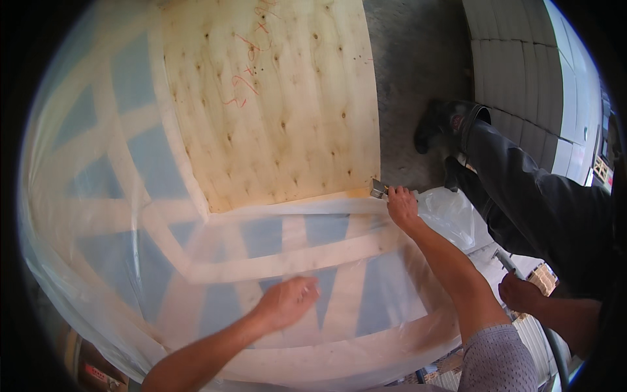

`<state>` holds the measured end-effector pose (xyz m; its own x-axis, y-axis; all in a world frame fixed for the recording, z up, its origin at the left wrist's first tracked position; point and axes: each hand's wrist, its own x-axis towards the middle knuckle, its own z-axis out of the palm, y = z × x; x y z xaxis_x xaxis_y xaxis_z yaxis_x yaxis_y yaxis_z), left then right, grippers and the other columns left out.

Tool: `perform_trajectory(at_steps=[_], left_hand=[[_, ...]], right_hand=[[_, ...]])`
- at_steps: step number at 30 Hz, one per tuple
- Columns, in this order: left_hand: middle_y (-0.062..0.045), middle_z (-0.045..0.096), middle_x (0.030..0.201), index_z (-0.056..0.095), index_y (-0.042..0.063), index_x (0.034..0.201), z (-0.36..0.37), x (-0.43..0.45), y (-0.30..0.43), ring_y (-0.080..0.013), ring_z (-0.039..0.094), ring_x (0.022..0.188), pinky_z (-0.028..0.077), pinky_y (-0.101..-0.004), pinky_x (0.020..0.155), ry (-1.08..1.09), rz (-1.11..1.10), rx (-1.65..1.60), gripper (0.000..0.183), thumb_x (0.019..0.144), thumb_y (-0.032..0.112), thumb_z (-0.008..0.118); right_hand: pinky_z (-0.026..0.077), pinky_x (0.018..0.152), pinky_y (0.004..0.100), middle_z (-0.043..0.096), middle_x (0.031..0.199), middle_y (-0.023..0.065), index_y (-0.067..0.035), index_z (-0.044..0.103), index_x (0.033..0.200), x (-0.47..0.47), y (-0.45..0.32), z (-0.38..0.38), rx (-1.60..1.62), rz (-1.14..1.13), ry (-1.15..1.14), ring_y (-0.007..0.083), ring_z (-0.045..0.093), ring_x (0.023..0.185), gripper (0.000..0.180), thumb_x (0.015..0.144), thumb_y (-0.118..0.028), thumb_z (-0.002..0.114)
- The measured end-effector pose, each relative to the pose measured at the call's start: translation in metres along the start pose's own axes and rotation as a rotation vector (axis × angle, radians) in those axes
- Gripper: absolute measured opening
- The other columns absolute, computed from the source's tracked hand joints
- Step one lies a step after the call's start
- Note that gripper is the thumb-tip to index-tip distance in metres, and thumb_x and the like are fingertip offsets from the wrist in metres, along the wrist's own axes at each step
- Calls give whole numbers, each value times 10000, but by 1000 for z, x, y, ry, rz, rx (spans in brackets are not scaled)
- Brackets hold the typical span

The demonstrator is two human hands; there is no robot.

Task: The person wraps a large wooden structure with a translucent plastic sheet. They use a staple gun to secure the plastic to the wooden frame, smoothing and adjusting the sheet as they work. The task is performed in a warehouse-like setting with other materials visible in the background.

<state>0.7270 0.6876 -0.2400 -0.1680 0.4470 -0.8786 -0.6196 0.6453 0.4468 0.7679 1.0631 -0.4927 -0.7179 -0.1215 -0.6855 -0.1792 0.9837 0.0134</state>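
My right hand (402, 205) is closed around a metal-headed hand tool (378, 188), whose kind I cannot tell. The tool's head is at the near right corner of a plywood panel (279, 108) with red handwritten marks. Translucent plastic sheeting (274, 318) covers a wooden frame (289, 257) along the panel's left and near sides. Over this sheeting is my left hand (294, 299), fingers loosely bent, with nothing seen in it; part of the fingers is blurred.
At the right stands a person in dark trousers (529, 181) and boots, and a hand (521, 292) holds a grey tube-like object (509, 264). Wrapped stacked blocks or boxes (519, 73) stand behind, beyond the concrete floor (416, 59). Loose plastic (448, 215) bunches beside my right hand.
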Motion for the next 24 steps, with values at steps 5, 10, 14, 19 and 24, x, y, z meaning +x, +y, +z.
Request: perform_trajectory(at_steps=[5, 10, 14, 19, 24], left_hand=[[-194, 605, 1098, 640, 21, 1010, 40, 195, -111, -371, 567, 1008, 456, -477, 860, 40, -90, 380, 307, 893, 248, 469], [-154, 490, 1308, 552, 67, 1231, 94, 266, -131, -331, 440, 1217, 373, -507, 974, 298, 28, 447, 406, 892, 278, 480], [-147, 404, 1396, 455, 92, 1346, 94, 283, -103, -322, 369, 1287, 312, -536, 1024, 137, -51, 345, 513, 900, 344, 469], [-145, 298, 1489, 408, 106, 1388, 102, 278, -67, -320, 279, 1368, 252, -541, 1078, -65, -100, 220, 560, 917, 408, 423], [-153, 287, 1498, 395, 107, 1402, 121, 266, -33, -338, 271, 1373, 243, -517, 1089, -69, 69, 203, 571, 950, 456, 377]], right_hand=[[448, 843, 425, 605, 954, 130, -95, 591, 999, -9, -10, -65, 137, -179, -194, 309, 584, 952, 225, 783, -153, 619], [431, 860, 428, 613, 932, 124, -100, 619, 968, -21, -14, -79, 88, -411, -492, 288, 596, 969, 180, 803, -168, 595], [417, 919, 462, 618, 979, 139, -83, 617, 1007, 2, -12, -46, -66, -351, -542, 309, 593, 1007, 195, 831, -138, 554], [432, 914, 495, 620, 1002, 162, -69, 607, 1029, 58, 15, 13, -79, -72, -403, 325, 597, 989, 219, 836, -139, 530], [466, 837, 461, 626, 1002, 166, -75, 603, 1031, 89, 21, 12, 74, 198, -273, 336, 608, 957, 234, 826, -178, 555]])
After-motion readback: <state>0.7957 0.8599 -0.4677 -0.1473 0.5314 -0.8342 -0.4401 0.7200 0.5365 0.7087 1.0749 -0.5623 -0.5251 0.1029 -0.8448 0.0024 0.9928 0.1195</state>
